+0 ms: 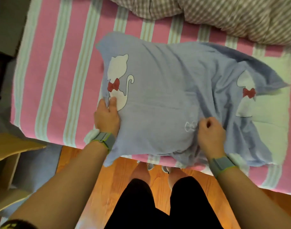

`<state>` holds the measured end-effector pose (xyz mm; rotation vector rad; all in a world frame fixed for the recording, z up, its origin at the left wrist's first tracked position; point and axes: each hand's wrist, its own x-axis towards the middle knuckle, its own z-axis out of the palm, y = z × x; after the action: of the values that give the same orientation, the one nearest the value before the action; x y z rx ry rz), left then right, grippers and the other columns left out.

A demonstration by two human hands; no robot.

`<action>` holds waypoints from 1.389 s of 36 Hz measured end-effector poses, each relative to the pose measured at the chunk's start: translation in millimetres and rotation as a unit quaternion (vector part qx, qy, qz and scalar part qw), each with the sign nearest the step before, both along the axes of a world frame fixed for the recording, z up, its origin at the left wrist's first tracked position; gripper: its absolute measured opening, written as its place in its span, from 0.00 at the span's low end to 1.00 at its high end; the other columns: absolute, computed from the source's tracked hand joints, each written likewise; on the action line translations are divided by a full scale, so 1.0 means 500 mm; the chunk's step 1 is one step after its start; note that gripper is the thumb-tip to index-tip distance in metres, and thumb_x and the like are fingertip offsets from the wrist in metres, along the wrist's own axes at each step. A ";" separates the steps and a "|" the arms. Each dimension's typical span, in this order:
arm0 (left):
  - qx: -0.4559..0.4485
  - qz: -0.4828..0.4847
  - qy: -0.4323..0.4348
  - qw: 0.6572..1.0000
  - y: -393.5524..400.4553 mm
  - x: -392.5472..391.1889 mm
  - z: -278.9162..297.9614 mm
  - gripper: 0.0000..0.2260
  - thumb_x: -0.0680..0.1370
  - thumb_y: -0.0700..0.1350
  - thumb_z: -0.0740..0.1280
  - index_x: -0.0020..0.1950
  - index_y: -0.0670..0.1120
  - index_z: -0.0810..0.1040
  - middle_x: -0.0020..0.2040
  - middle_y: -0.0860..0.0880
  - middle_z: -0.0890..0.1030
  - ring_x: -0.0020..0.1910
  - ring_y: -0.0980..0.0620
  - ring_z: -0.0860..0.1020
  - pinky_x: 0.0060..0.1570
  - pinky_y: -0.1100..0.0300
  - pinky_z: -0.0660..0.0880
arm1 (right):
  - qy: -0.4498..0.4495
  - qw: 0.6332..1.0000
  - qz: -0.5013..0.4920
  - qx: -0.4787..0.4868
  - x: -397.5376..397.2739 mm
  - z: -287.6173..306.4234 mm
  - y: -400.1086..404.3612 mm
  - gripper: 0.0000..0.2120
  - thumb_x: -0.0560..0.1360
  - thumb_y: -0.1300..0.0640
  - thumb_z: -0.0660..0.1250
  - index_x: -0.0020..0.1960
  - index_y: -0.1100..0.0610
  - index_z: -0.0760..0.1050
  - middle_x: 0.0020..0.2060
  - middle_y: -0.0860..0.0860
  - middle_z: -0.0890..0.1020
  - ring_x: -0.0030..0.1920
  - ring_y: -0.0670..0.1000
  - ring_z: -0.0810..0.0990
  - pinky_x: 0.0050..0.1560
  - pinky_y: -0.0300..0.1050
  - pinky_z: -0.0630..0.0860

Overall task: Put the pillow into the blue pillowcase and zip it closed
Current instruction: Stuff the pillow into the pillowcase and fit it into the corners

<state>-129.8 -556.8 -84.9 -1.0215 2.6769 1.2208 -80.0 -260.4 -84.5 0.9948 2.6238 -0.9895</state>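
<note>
One blue pillowcase [166,96] lies on the bed [59,63], its soft, light cloth bulging over one pillow [270,116] whose pale end shows beyond the right hand [209,131]. That hand is fisted on bunched fabric; the left hand [106,116] pinches the edge. Best gripped at seams; it likely slides easily.

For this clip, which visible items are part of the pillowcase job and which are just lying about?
Part of the job:
blue pillowcase
pillow, white, sticking out at the right
left hand
right hand

Lying about:
striped bedsheet
checked duvet
cardboard box
</note>
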 end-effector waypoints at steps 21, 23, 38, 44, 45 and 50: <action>-0.308 -0.215 -0.111 0.920 0.122 -0.175 -0.125 0.27 0.81 0.61 0.52 0.79 0.61 0.52 0.80 0.44 0.54 0.78 0.40 0.53 0.75 0.41 0.50 | -0.086 0.954 0.139 0.252 -0.550 -0.165 0.102 0.29 0.76 0.45 0.60 0.72 0.58 0.66 0.68 0.62 0.71 0.69 0.63 0.66 0.72 0.62 0.57; -0.325 -0.220 -0.110 0.913 0.115 -0.159 -0.130 0.27 0.81 0.62 0.50 0.80 0.60 0.50 0.80 0.44 0.54 0.78 0.39 0.54 0.75 0.39 0.52 | -0.137 0.934 0.186 0.274 -0.567 -0.172 0.138 0.21 0.77 0.45 0.60 0.61 0.59 0.76 0.58 0.62 0.79 0.62 0.64 0.74 0.68 0.60 0.64; -0.321 -0.223 -0.214 0.895 0.143 -0.174 -0.166 0.26 0.82 0.60 0.44 0.77 0.64 0.36 0.81 0.44 0.48 0.78 0.37 0.49 0.68 0.31 0.55 | 0.024 0.875 0.312 0.369 -0.569 -0.174 0.266 0.10 0.75 0.59 0.62 0.53 0.62 0.77 0.49 0.67 0.76 0.52 0.66 0.73 0.54 0.58 0.69; -0.333 -0.231 -0.229 0.885 0.130 -0.182 -0.185 0.26 0.81 0.62 0.43 0.76 0.64 0.33 0.80 0.45 0.48 0.77 0.37 0.50 0.65 0.31 0.57 | 0.073 0.912 0.224 0.337 -0.374 -0.150 0.278 0.21 0.79 0.47 0.59 0.67 0.57 0.69 0.63 0.61 0.72 0.61 0.63 0.70 0.65 0.59 0.62; -0.329 -0.240 -0.231 0.884 0.138 -0.184 -0.181 0.26 0.81 0.62 0.42 0.76 0.64 0.32 0.81 0.45 0.47 0.77 0.37 0.49 0.65 0.30 0.57 | 0.044 0.929 0.160 0.330 -0.321 -0.147 0.305 0.24 0.78 0.43 0.59 0.68 0.57 0.68 0.65 0.62 0.71 0.63 0.64 0.69 0.66 0.60 0.63; -0.346 -0.307 -0.223 0.858 0.139 -0.188 -0.155 0.26 0.83 0.57 0.45 0.79 0.58 0.41 0.80 0.40 0.49 0.77 0.36 0.49 0.70 0.33 0.52 | -0.056 0.976 -0.019 0.211 -0.143 -0.127 0.350 0.36 0.78 0.38 0.61 0.76 0.59 0.59 0.73 0.62 0.65 0.70 0.63 0.64 0.70 0.60 0.62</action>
<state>-224.0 -487.3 -162.2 -0.3039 2.6986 -0.1074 -151.7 -85.4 -147.8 1.1471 2.7844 -0.3682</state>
